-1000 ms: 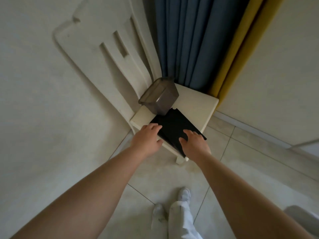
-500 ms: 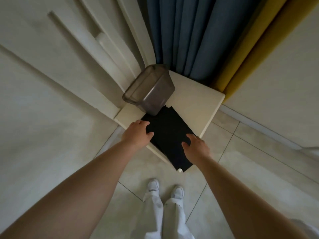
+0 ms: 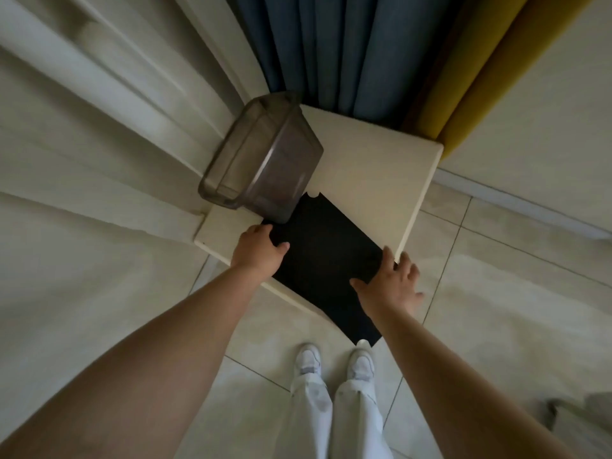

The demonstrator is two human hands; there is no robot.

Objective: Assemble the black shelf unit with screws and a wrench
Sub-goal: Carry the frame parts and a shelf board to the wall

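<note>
Two hands in view: we log one head view only.
Head view, panel: black shelf panel [image 3: 326, 256] lies flat on the cream chair seat [image 3: 374, 167], its near corner hanging over the seat's near edge above the floor.
Head view, left hand: left hand [image 3: 258, 251] grips the panel's left edge, thumb on top, fingers curled over the edge near the bin.
Head view, right hand: right hand [image 3: 392, 286] has fingers spread and fairly straight, thumb lying on the panel's right edge; we cannot tell if any finger hooks under it.
Head view, bin: smoky clear plastic bin [image 3: 261, 157] sits on the far left of the seat, tilted against the chair back, its base touching or just over the panel's far corner.
Head view, surroundings: blue curtain [image 3: 318, 44] and yellow curtain [image 3: 463, 61] hang behind the chair; white shoes [image 3: 334, 362] stand on the tiled floor [image 3: 496, 326] below.
Step, our judgement: fetching a shelf part, very early; no screws or wrench visible.
Next move, our judgement: we expect the right hand needs a firm hold, then a lift clear of the bin so it does not tip.
Writing: none readable, no brand or label seen.
</note>
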